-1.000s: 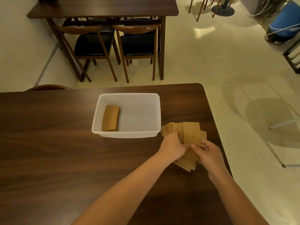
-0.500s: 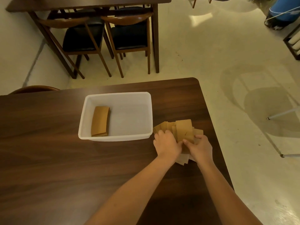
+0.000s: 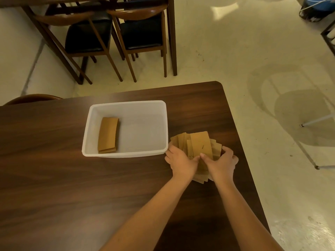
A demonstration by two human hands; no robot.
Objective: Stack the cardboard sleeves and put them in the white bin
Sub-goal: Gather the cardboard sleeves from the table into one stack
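Both hands work a fanned pile of sleeves (image 3: 199, 144) on the worktop (image 3: 54, 178), just right of the bin (image 3: 126, 154). The left hand (image 3: 182, 163) cups the pile's left edge, fingers curled against it; the right hand (image 3: 223, 163) cups the right edge, its grip closed round the sleeves from that side. The step in hand looks like squaring the pile into one stack. One small stack (image 3: 107, 134) already lies in the bin's left part. Next, the sleeves need pressing into line, then lifting together and setting down in the bare part of the bin. No brand, label or writing can be read; one small dark mark shows on the top sleeve.
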